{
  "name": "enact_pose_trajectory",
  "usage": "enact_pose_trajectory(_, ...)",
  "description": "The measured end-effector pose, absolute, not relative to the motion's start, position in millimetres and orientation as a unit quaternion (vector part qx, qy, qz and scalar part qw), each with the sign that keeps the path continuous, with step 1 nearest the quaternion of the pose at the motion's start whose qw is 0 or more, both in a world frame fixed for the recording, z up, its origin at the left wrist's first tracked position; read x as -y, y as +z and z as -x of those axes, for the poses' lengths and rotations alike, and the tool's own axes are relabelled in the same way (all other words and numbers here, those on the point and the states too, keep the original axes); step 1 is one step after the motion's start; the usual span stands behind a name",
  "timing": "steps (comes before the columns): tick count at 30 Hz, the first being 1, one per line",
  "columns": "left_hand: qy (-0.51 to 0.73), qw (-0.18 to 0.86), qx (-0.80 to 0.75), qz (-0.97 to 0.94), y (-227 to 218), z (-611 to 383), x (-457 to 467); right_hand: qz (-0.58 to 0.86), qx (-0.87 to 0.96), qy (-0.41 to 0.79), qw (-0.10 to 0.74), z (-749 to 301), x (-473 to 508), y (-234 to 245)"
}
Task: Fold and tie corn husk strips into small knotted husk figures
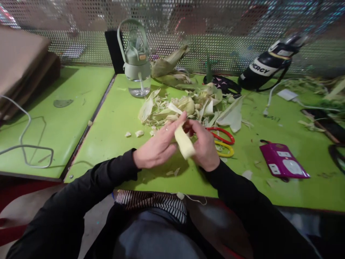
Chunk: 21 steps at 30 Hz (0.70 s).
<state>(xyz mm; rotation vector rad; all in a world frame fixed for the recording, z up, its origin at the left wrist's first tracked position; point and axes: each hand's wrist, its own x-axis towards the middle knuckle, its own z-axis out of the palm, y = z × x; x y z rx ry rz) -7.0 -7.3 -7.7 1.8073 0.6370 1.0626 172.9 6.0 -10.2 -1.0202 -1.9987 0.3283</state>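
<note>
Over the green table, my left hand [160, 145] and my right hand [204, 145] meet around a pale strip of corn husk [184, 142]. Both hands are closed on it, and its loose end hangs down between them, slightly blurred. Some fingertips of my right hand are hidden behind the strip. Scissors with a red loop and a yellow loop [225, 149] lie right beside my right hand, their blades out of sight. Just beyond my hands spreads a pile of torn corn husks [188, 104]. Small husk scraps [139, 133] lie to the left.
A clear bottle with a green lid [137, 68] stands at the back. Behind the pile is a large husk [169, 64]. A black bottle [265, 66] leans against the perforated metal screen [205, 32]. To the right lie a purple case [284, 162], a white cable and a phone [325, 124].
</note>
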Motion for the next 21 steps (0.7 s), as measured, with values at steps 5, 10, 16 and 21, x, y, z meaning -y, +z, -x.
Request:
enact_pose_trajectory(5,0.378,0.376,-0.282,-0.798,-8,4,11,0.425,0.752,0.202,0.461,-174,-4,-14)
enact_pose_trajectory(10,0.399,0.39,-0.266,-0.786,-12,6,8,0.414,0.748,0.171,0.49,-178,-6,-13)
enact_pose_trajectory(16,0.426,0.57,-0.343,-0.613,-2,8,6,0.398,0.797,-0.001,0.454,-182,-11,-7)
enact_pose_trajectory(21,0.421,0.679,-0.366,-0.477,6,10,-1,0.354,0.831,-0.126,0.41,-183,-10,-5)
